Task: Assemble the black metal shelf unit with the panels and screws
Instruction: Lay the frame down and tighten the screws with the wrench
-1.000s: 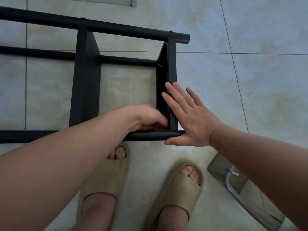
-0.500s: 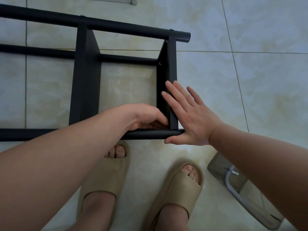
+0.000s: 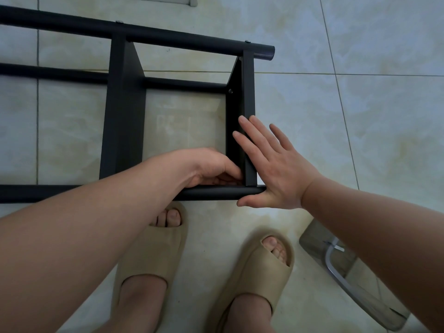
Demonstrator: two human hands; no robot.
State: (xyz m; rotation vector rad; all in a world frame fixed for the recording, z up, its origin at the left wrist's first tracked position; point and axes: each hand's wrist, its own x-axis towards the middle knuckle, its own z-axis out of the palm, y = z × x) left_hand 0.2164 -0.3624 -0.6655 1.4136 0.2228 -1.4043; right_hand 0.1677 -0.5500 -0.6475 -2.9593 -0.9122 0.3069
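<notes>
The black metal shelf unit (image 3: pixel 125 111) lies on its side on the tiled floor, with round tubes running left to right and flat panels between them. My right hand (image 3: pixel 274 169) presses flat, fingers straight, against the outer face of the end panel (image 3: pixel 248 97) by the near tube (image 3: pixel 216 192). My left hand (image 3: pixel 211 167) is curled inside the corner where that panel meets the near tube; its fingertips are hidden, so whatever it pinches there cannot be seen. A screw head (image 3: pixel 230 91) shows higher on the end panel.
My two feet in beige slippers (image 3: pixel 153 255) stand just in front of the near tube. A clear plastic bag with a metal hex key (image 3: pixel 341 267) lies on the floor at the lower right. Pale floor tiles (image 3: pixel 360 116) spread to the right.
Both hands stay in the same corner of the frame. The view has shifted only slightly; no clear movement of the shelf.
</notes>
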